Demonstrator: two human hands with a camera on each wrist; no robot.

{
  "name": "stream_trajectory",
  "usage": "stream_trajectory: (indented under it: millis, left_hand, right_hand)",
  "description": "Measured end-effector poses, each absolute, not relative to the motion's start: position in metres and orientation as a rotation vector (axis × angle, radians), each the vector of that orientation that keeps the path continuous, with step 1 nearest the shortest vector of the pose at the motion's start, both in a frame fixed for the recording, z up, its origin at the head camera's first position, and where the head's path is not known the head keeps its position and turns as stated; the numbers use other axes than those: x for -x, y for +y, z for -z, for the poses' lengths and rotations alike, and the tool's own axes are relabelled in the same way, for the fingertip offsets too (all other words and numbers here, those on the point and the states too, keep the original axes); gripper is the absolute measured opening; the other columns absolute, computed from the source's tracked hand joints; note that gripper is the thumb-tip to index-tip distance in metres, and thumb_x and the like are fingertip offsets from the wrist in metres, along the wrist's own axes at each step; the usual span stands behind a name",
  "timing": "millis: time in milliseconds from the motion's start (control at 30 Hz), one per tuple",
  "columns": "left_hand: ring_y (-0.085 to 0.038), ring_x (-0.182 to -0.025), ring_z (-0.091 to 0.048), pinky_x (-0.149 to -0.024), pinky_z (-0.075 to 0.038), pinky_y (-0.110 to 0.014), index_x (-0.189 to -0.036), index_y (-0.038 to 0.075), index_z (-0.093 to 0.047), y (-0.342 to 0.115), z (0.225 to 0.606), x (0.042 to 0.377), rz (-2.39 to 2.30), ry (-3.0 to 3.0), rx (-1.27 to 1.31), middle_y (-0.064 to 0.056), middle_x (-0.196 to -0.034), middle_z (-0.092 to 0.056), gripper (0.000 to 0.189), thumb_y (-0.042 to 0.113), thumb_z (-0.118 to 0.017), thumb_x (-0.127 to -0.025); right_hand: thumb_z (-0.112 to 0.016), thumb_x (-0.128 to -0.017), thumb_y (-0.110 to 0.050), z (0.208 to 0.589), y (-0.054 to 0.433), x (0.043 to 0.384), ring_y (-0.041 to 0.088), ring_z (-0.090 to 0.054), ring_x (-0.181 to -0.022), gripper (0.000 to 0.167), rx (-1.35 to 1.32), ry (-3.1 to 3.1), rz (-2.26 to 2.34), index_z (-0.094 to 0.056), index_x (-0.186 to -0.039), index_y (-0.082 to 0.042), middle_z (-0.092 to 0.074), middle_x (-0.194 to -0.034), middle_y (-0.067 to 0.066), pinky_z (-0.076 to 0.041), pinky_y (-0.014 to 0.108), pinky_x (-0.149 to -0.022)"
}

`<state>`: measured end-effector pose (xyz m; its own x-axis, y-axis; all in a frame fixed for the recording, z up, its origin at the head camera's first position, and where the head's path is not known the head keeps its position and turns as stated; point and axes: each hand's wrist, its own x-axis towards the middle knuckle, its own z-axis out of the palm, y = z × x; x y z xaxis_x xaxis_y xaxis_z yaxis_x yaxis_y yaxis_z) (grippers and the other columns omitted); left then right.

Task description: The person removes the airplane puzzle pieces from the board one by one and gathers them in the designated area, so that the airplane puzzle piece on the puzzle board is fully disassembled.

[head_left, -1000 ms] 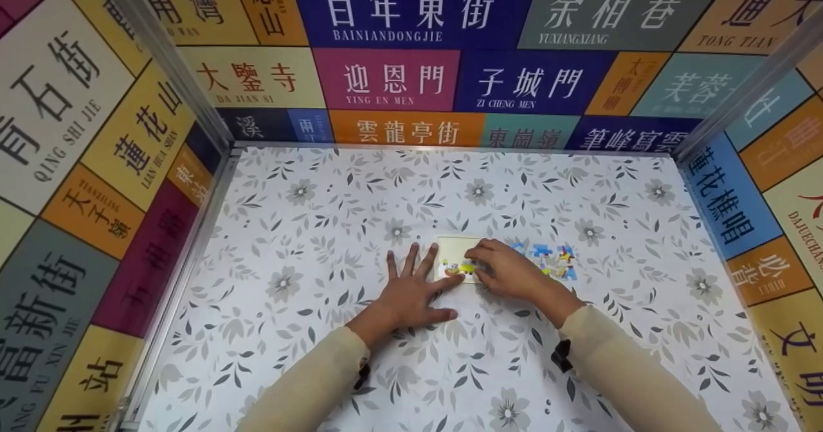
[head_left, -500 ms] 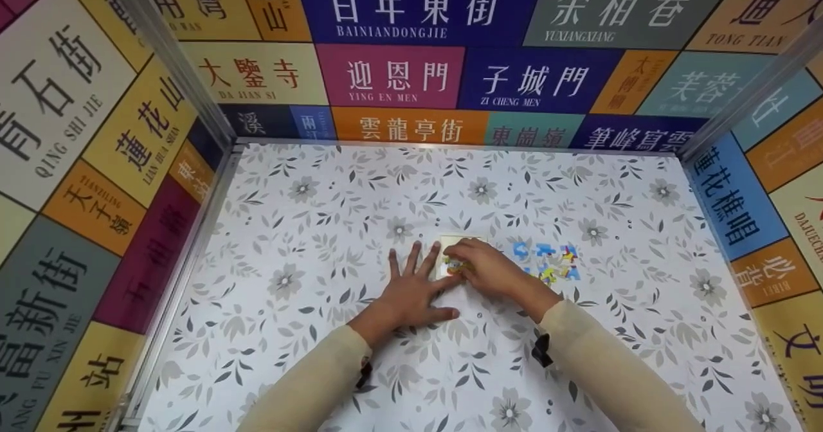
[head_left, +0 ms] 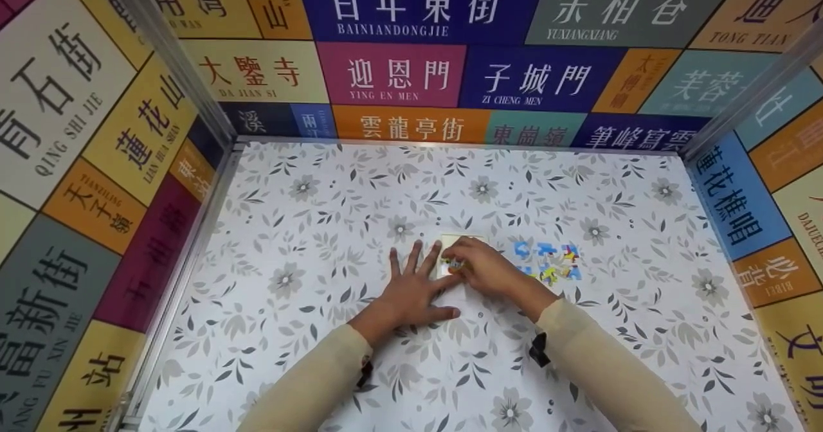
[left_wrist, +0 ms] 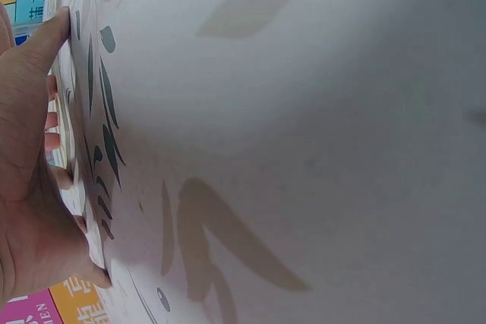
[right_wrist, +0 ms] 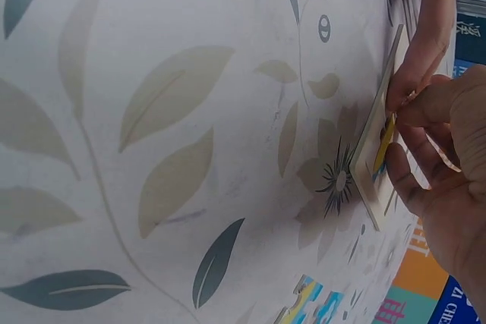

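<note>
A shallow cream puzzle board (head_left: 451,240) lies flat on the table, largely covered by the hands. My left hand (head_left: 411,298) is spread on the cloth at the board's left side, with its index finger along the lower edge. Above the board my right hand (head_left: 487,270) bends its fingers down, and the right wrist view shows its thumb and fingers pinching a yellow puzzle piece (right_wrist: 385,142) close over the board's surface. A colourful bit of picture (head_left: 454,266) shows on the board between the two hands.
Several loose jigsaw pieces (head_left: 548,272), blue, yellow and red, lie in rows to the right of the board. A white floral cloth (head_left: 360,194) covers the table. Printed panels (head_left: 398,75) with large characters wall in the back and sides.
My right hand has moved left across the board, toward its lower left part, uncovering more loose pieces, and then stays nearly in place. The left hand keeps its spread position.
</note>
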<state>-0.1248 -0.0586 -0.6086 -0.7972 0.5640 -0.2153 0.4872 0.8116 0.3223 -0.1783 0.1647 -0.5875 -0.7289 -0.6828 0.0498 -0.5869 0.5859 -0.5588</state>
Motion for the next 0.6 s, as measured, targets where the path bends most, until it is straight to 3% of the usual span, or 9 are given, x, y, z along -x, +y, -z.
stream_trajectory:
  millis: [600]
  left_hand:
    - [-0.051,-0.172,0.009,-0.124,0.0,-0.09,-0.171,0.058,-0.023,-0.0585,0.6055,0.1245,-0.363,2.676,-0.787,-0.01,-0.188,0.007,0.08,0.086,-0.048,-0.101]
  right_hand:
    - [-0.07,-0.102,0.003,0.5824,0.1621,0.1774,0.03,-0.073,-0.104,0.032,1.005,2.639,0.812,-0.075,-0.131,-0.007,-0.068,-0.127,0.012,-0.061,0.051,-0.094]
